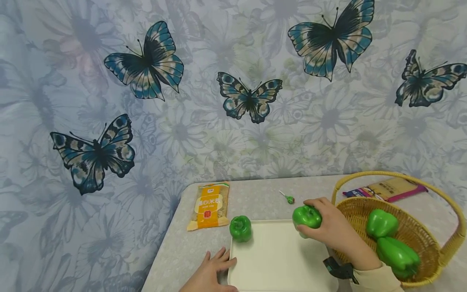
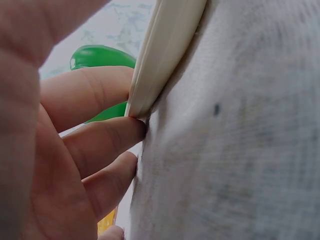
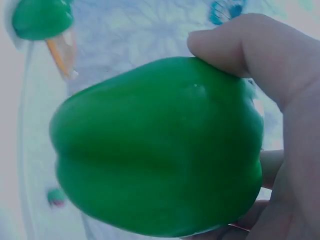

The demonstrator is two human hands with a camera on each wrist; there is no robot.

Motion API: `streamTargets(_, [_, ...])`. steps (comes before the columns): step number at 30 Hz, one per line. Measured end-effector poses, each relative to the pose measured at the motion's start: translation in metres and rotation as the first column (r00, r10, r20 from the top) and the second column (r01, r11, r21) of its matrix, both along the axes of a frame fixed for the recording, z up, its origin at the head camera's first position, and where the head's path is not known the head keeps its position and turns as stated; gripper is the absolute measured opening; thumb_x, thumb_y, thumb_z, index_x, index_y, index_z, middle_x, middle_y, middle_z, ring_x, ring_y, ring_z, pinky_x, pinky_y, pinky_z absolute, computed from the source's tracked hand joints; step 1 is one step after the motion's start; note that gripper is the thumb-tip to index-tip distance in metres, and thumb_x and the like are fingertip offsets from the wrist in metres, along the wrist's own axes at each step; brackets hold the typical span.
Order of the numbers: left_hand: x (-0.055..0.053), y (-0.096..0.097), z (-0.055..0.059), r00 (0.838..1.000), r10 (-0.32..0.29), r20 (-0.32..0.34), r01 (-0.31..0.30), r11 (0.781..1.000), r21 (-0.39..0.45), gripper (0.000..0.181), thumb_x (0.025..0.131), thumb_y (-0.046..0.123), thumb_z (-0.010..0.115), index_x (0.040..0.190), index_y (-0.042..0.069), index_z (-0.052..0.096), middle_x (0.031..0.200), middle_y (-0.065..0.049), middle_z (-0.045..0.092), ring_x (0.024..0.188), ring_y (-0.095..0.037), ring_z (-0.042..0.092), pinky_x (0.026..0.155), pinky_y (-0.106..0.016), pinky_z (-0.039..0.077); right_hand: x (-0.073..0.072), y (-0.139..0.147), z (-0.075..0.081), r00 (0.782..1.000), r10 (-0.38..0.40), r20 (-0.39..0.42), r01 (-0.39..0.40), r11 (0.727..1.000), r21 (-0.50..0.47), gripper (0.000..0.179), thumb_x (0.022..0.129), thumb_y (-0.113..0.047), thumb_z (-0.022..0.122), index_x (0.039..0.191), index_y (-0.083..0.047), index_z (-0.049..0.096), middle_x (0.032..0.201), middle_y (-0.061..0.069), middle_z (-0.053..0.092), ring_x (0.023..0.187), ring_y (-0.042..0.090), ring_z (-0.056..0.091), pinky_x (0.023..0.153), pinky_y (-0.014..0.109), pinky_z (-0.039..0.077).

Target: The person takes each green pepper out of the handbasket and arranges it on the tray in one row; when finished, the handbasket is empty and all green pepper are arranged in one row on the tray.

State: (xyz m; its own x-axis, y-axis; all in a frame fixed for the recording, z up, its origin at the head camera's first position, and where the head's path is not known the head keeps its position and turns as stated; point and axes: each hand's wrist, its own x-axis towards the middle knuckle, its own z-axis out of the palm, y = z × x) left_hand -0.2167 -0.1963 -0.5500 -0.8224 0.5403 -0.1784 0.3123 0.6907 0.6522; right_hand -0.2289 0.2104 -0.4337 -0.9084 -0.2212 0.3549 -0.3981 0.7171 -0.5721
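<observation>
My right hand [image 1: 330,225] grips a green bell pepper [image 3: 155,150] between thumb and fingers, at the far right corner of the cream tray [image 1: 281,259]. Whether this pepper touches the tray cannot be told. My left hand [image 1: 213,271] rests at the tray's left edge, and in the left wrist view its fingertips touch the rim [image 2: 162,55] and the tabletop beside it. Another green bell pepper [image 1: 240,228] stands at the tray's far left corner. To the right, a wicker basket [image 1: 352,211] holds one green pepper [image 1: 382,223] and a longer one [image 1: 397,255].
A yellow bag of grain [image 1: 209,206] lies left of the tray's far corner. Behind the tray is a small lollipop-like item [image 1: 290,199]. A purple and tan packet [image 1: 390,188] lies behind the basket, whose tall handle [image 1: 379,173] arches up. A butterfly-patterned wall [image 1: 233,154] borders the table.
</observation>
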Motion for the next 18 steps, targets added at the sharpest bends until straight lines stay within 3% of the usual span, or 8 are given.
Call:
streamTargets(8, [0.001, 0.002, 0.001, 0.998, -0.01, -0.061, 0.009, 1.0, -0.017, 0.078, 0.081, 0.055, 0.083, 0.146, 0.019, 0.061, 0.156, -0.024, 0.046, 0.15, -0.051, 0.031, 0.108, -0.086, 0.011, -0.021, -0.048, -0.022, 1.0, 0.022, 0.006, -0.022, 0.999, 0.037, 0.07, 0.079, -0.054, 0.085, 0.13, -0.01, 0.065, 0.116, 0.005, 0.061, 0.09, 0.011, 0.06, 0.071, 0.031, 0.055])
streamTargets(18, [0.001, -0.001, -0.003, 0.997, -0.016, -0.075, 0.013, 0.999, -0.039, 0.077, 0.081, 0.057, 0.082, 0.146, 0.02, 0.062, 0.155, -0.025, 0.047, 0.148, -0.052, 0.034, 0.106, -0.087, 0.014, -0.039, -0.095, -0.047, 0.998, -0.045, 0.034, 0.042, 0.995, 0.09, 0.076, 0.072, -0.064, 0.086, 0.122, -0.01, 0.066, 0.113, 0.007, 0.062, 0.09, 0.017, 0.062, 0.073, 0.038, 0.056])
